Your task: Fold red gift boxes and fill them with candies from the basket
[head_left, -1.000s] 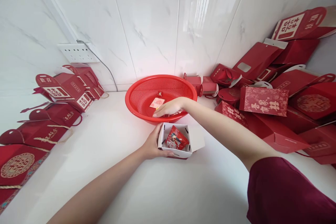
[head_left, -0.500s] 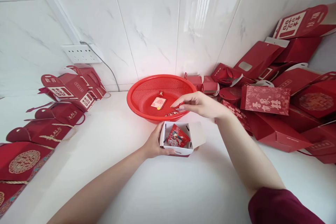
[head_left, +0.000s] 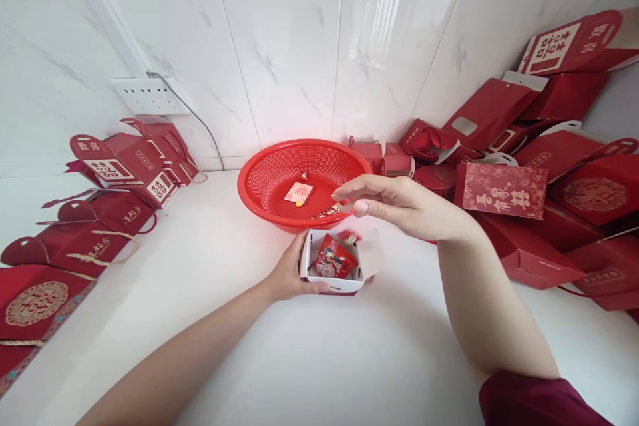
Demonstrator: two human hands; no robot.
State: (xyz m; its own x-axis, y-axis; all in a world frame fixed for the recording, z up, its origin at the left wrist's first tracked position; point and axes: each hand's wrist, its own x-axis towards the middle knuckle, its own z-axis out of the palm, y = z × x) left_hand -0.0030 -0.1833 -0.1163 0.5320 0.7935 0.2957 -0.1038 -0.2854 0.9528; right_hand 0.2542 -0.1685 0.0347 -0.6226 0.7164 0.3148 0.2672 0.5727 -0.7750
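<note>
A white tiled wall [head_left: 289,46] stands on the far side, with a white tabletop [head_left: 379,359] before it. A heap of red boxes [head_left: 524,249] fills the right; a smaller row of red boxes [head_left: 77,239] lines the left. Between them, at the far side, sits a red basket [head_left: 269,180]. The right hand [head_left: 407,206] hovers over the basket's near right rim, palm down, thumb and fingers spread apart. Near the basket is an open box [head_left: 344,285] with a white inside; the left hand [head_left: 292,273] clamps it from the left. A red packet [head_left: 337,258] lies inside the box. In the basket lies a pale pink packet [head_left: 298,192]. A blurred red-and-pale piece [head_left: 351,236] shows at the box's far right corner; whether it touches, I cannot tell.
</note>
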